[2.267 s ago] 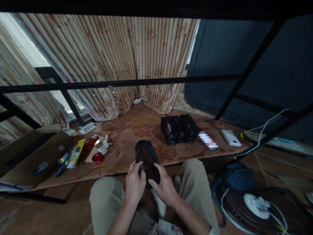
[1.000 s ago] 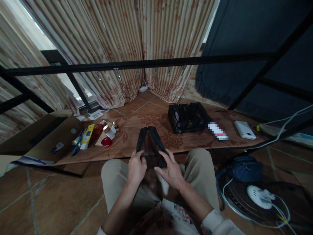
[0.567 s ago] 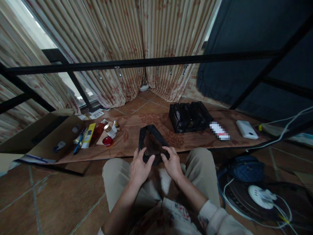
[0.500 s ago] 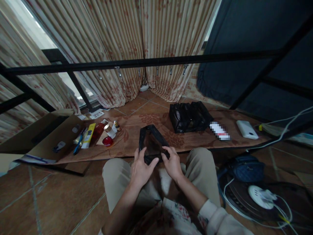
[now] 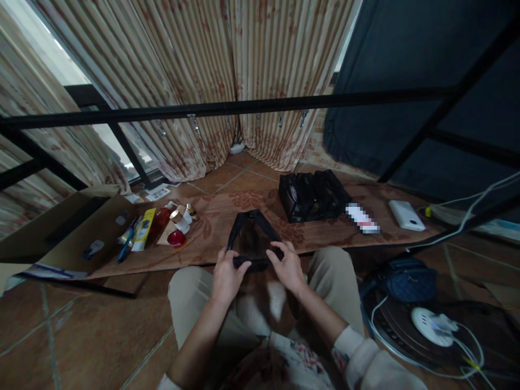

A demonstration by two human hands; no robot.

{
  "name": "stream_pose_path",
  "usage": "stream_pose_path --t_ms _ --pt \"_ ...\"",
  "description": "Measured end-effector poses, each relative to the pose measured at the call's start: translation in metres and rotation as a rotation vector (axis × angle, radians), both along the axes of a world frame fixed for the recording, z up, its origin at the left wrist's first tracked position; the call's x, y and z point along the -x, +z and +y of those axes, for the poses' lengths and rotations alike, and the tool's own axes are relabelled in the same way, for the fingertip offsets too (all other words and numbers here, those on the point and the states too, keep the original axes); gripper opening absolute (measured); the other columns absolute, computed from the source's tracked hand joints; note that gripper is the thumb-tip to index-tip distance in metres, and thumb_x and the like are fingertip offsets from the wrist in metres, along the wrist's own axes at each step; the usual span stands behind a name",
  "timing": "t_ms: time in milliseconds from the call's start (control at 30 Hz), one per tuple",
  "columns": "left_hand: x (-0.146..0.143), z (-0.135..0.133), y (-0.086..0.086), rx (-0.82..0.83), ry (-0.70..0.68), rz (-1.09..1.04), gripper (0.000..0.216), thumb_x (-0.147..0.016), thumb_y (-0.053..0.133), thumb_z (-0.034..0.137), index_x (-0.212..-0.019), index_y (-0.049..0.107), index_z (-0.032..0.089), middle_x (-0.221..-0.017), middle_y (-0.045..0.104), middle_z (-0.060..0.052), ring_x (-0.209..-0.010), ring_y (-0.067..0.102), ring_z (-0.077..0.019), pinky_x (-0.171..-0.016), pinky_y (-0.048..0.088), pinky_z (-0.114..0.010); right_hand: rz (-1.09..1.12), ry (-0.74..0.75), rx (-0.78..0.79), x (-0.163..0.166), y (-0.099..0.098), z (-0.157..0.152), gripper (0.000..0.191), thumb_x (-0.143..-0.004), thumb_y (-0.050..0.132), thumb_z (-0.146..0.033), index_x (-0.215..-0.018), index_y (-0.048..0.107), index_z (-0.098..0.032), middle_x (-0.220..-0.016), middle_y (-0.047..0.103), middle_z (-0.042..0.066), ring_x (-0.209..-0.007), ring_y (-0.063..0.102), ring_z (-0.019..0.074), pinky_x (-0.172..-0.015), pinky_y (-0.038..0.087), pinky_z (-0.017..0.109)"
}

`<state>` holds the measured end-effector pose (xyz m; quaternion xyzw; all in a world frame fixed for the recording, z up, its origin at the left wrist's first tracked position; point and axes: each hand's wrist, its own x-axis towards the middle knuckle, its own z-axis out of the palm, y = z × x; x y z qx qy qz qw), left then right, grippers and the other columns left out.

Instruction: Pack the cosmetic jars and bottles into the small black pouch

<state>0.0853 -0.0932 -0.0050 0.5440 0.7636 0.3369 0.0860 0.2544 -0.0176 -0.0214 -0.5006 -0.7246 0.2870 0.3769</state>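
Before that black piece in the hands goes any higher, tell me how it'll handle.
The black piece is probably light, since its middle looks thin and see-through. It may sag or fold if raised, as it resembles soft cloth.

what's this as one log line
left hand: holds black-edged sheer fabric piece; right hand: holds opposite side; black boxy mesh bag: on brown floral cloth

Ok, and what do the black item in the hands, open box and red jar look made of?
Black item: matte fabric, probably mesh; its middle looks sheer between darker bands.
Open box: likely cardboard, dull brown, with flat walls and folded flaps.
Red jar: glossy, with bright highlights; glass or plastic, can't tell which.
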Motion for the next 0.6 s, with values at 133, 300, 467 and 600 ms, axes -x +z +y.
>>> stream_pose_path --t_ms 133,300,467,600 --pt "0.007 0.01 0.005 -0.011 0.004 0.078 0.028 -0.076 0.061 0.044 -0.074 0.06 0.016 -0.091 0.057 -0.008 -0.079 0.06 -0.0195 -0.073 0.048 -0.031 -0.036 0.041 0.037 0.0 0.007 0.006 0.035 -0.081 0.053 -0.044 -0.105 0.063 -0.02 -0.109 0.053 0.008 -0.053 0.052 0.0087 -0.065 0.049 0.03" --pt "0.012 0.023 0.01 0.052 0.043 0.208 0.03 -0.081 0.055 0.044 -0.069 0.061 0.017 -0.086 0.058 -0.006 -0.07 0.059 -0.0172 -0.066 0.044 -0.028 -0.115 0.05 0.032 0.002 0.009 0.018 0.037 -0.082 0.052 -0.048 -0.1 0.066 -0.019 -0.096 0.055 0.006 -0.051 0.051 0.0088 -0.069 0.048 0.031" --pt "0.009 0.034 0.014 0.08 0.118 0.249 0.025 -0.079 0.055 0.042 -0.075 0.062 0.019 -0.092 0.06 -0.005 -0.073 0.061 -0.0178 -0.065 0.044 -0.028 -0.166 0.081 -0.004 0.005 0.008 0.033 0.035 -0.084 0.049 -0.048 -0.093 0.068 -0.02 -0.091 0.059 0.006 -0.069 0.059 0.0157 -0.074 0.047 0.031" --pt "0.01 0.042 0.023 0.032 0.145 0.192 0.037 -0.078 0.055 0.05 -0.099 0.062 0.02 -0.102 0.061 -0.006 -0.079 0.062 -0.0194 -0.07 0.046 -0.03 -0.137 0.093 -0.034 0.013 0.015 0.048 0.034 -0.084 0.05 -0.046 -0.098 0.066 -0.019 -0.095 0.061 0.007 -0.073 0.06 0.0165 -0.075 0.047 0.03"
